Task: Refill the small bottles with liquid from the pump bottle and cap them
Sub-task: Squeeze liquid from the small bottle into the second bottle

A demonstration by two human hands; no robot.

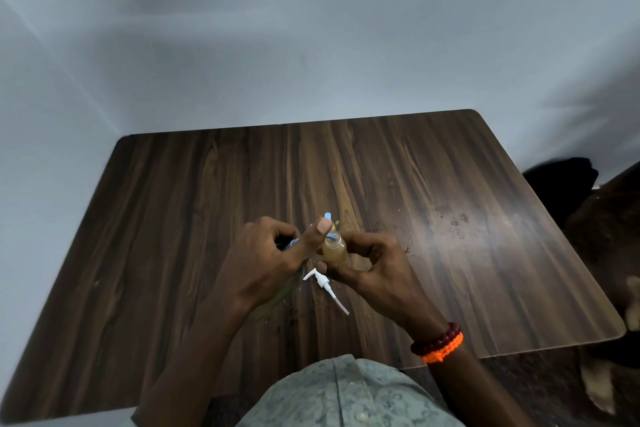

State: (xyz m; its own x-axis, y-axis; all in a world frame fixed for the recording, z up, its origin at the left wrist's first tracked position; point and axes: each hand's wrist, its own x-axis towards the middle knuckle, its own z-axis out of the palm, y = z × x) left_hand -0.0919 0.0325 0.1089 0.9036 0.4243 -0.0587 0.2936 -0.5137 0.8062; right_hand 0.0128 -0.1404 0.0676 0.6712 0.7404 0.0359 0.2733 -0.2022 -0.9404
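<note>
A small clear bottle [334, 249] holding amber liquid is gripped upright by my right hand [367, 262] above the middle of the dark wooden table [467, 253]. My left hand [266, 260] holds a light blue object [293, 243] whose tip [327, 217] shows behind my raised left thumb, right at the small bottle's mouth. A clear larger bottle [277, 298] lies mostly hidden under my left hand and wrist. The white pump head with its long dip tube [325, 286] lies on the table between my wrists, apart from any bottle.
Small drops and wet marks [457, 220] dot the tabletop right of my hands. A dark bag or seat [568, 180] stands past the table's right edge. The table's far side meets a pale wall.
</note>
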